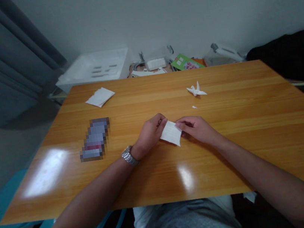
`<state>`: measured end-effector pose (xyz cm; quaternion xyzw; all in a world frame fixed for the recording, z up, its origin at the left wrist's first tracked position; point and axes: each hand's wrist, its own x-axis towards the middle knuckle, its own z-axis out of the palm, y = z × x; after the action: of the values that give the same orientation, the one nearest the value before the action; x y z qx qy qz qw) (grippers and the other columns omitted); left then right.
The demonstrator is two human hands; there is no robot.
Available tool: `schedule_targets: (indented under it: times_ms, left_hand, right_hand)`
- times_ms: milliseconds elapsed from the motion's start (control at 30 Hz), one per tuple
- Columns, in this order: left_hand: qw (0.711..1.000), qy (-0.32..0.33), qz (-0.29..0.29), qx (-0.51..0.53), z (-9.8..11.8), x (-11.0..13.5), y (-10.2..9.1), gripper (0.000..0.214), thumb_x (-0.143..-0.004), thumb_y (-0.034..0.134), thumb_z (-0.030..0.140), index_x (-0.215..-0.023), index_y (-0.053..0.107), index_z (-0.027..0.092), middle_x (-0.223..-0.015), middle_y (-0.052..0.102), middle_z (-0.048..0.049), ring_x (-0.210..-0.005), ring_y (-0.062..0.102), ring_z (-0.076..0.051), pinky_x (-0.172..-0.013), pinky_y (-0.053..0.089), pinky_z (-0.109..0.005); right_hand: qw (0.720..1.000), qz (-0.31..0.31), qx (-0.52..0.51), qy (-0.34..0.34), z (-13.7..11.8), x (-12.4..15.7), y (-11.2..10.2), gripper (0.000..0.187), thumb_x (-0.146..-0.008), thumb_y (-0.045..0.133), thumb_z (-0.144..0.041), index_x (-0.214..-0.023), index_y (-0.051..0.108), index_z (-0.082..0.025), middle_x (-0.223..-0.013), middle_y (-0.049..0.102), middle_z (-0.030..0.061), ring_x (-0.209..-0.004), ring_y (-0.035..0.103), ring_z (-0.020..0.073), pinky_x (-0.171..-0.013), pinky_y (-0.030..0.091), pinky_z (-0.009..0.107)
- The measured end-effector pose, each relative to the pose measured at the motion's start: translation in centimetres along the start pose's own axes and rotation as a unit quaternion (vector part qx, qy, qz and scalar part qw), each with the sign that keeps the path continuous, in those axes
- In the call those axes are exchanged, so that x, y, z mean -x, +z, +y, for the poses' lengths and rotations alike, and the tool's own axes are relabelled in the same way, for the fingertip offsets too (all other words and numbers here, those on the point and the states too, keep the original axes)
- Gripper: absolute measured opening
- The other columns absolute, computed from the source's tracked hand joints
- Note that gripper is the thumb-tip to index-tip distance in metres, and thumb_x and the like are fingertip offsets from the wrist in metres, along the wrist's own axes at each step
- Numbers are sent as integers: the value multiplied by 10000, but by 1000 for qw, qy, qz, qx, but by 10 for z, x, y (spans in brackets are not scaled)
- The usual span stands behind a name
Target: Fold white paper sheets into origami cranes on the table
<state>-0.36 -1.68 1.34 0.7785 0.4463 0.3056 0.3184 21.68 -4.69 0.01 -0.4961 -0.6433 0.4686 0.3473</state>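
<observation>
While both my hands rest near the middle of the wooden table (230, 148), they hold one small white paper (171, 133) between them. My left hand (149, 134) pinches its left edge with closed fingers, and my right hand (196, 128) pinches the right edge the same way. Much bare table lies around the paper on every side. A folded paper crane (196, 90) stands well apart behind, a stack of paper sheets (100, 97) lies far left, and a blurred flat object (95, 139) lies left of my wristwatch (129, 156).
</observation>
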Motion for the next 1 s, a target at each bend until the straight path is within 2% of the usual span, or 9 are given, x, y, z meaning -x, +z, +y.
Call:
schedule_targets:
  times_ms: [133,267,367,433,567,633,833,933,1000]
  left_hand:
    - [1000,-15,20,-5,-4,0,2,266,-1028,503,368,-903,635,174,-757,664,1,-653,584,-122,-581,400,-224]
    - [999,-10,9,-32,-11,-1,2,277,-1039,492,368,-963,683,182,-829,722,-17,-708,644,-142,-621,450,-240]
    - [996,44,17,-71,-14,-3,0,266,-1045,491,350,-1086,691,179,-1004,747,-59,-897,683,-182,-806,524,-295]
    - [989,98,26,-106,-16,-3,-1,251,-1034,519,326,-1150,679,172,-1092,729,-82,-1020,666,-210,-933,525,-350]
    - [967,203,-33,-153,-18,-2,-3,279,-1027,529,286,-1256,650,183,-1267,666,-105,-1185,610,-233,-1056,501,-400]
    - [956,228,-60,-175,-19,-1,-2,329,-1024,543,309,-1315,627,180,-1336,634,-114,-1245,582,-246,-1103,477,-417]
    - [943,223,-96,-230,-18,1,1,393,-1006,581,372,-1328,630,153,-1305,647,-126,-1223,586,-264,-1118,464,-437]
    - [942,204,-76,-257,-14,2,5,395,-1005,580,376,-1320,634,144,-1296,644,-133,-1224,572,-276,-1114,455,-450]
    - [941,192,-61,-272,-11,4,7,397,-1010,569,377,-1313,635,131,-1283,646,-139,-1225,560,-282,-1116,445,-451]
  right_hand:
    - [1000,14,-2,5,3,-1,-2,340,-932,641,-485,-1013,756,-175,-773,737,36,-638,647,168,-617,500,291]
    - [996,38,79,-20,6,-3,-7,299,-960,610,-443,-1004,773,-197,-817,763,38,-653,661,174,-638,499,303]
    - [985,61,149,-54,9,-6,-13,253,-978,593,-383,-1014,778,-214,-934,792,44,-782,705,199,-731,514,325]
    - [977,67,188,-71,11,-7,-16,230,-984,589,-343,-1008,778,-214,-976,795,49,-846,716,211,-773,515,336]
    - [959,70,253,-107,13,-9,-19,200,-983,596,-283,-979,779,-201,-934,769,67,-860,696,220,-788,507,346]
    - [950,74,276,-127,15,-11,-20,194,-982,600,-266,-958,779,-196,-906,741,72,-851,676,220,-783,503,349]
    - [925,102,329,-159,20,-15,-21,216,-993,583,-286,-1010,778,-197,-957,693,98,-915,636,249,-841,509,393]
    - [902,94,380,-180,15,-11,-18,316,-1019,533,-346,-1189,742,-180,-1097,672,136,-1036,603,285,-953,492,440]
    - [889,61,414,-184,10,-8,-13,408,-1033,494,-388,-1341,669,-186,-1224,641,154,-1135,569,304,-1017,471,458]
